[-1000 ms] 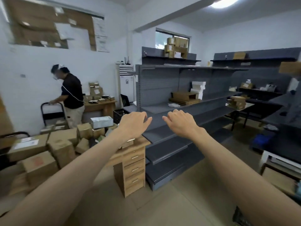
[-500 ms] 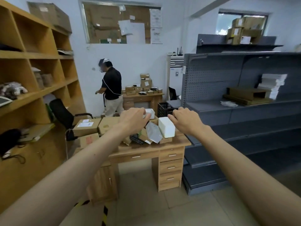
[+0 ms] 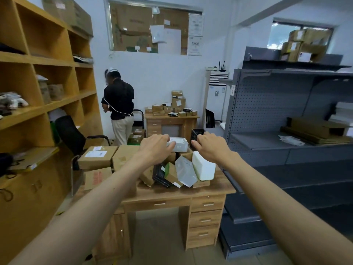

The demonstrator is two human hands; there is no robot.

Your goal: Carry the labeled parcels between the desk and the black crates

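Both arms reach toward the desk (image 3: 172, 194) — the left hand (image 3: 154, 148) and right hand (image 3: 210, 148) hang loosely curled, empty, above the piled parcels (image 3: 183, 169) (black crate (image 3: 196, 133) just beyond). Best to pick a top, free parcel — gripping its sides squarely.

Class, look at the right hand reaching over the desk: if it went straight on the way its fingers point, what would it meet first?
Probably the white box on the parcel pile, since the right hand points left toward it; depth is unclear, so it might pass above.

Both forearms are bare to the frame's edge, with no sleeve showing, left hand (image 3: 155, 148) and right hand (image 3: 210, 148) ungloved.
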